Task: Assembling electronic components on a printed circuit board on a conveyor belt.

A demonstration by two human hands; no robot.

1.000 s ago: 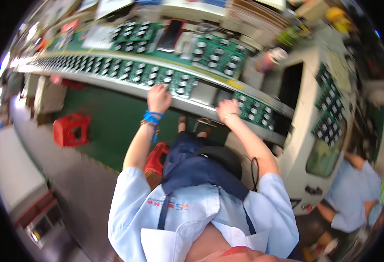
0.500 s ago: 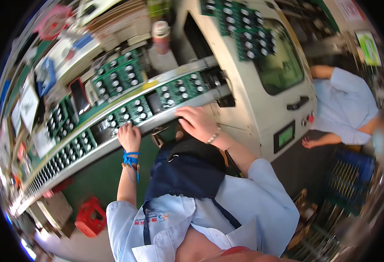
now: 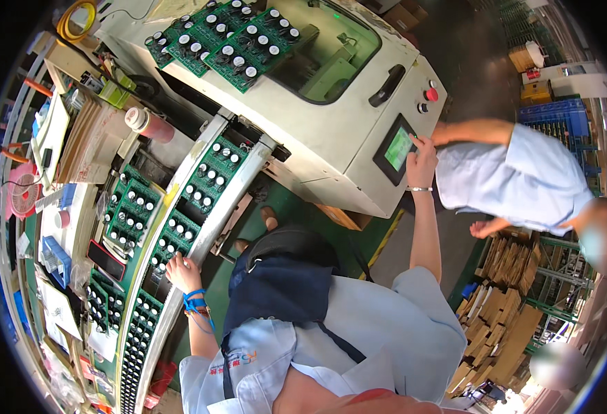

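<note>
My left hand (image 3: 183,272) rests at the near rail of the conveyor (image 3: 205,233), its fingertips beside a green circuit board (image 3: 173,234) with white-topped round capacitors. Those fingers look spread and grip nothing that I can see. My right hand (image 3: 421,165) is raised to the touchscreen (image 3: 395,150) on the white machine (image 3: 303,124). One finger reaches toward the lit display, and the hand holds nothing. Further along the conveyor lie another circuit board (image 3: 212,171), close to the machine's entry, and a row of boards (image 3: 140,330) toward the lower left.
Stacked circuit boards (image 3: 238,45) sit atop the machine. Beside the conveyor are more boards (image 3: 132,209), a phone (image 3: 106,260) and a red-pink bottle (image 3: 149,125). A co-worker in a light blue shirt (image 3: 511,172) stands right of the machine. Flattened cardboard (image 3: 497,324) is piled lower right.
My right hand has left the conveyor rail and gone right, up to the touchscreen. My left hand stays by the rail. The whole view has turned toward the machine.
</note>
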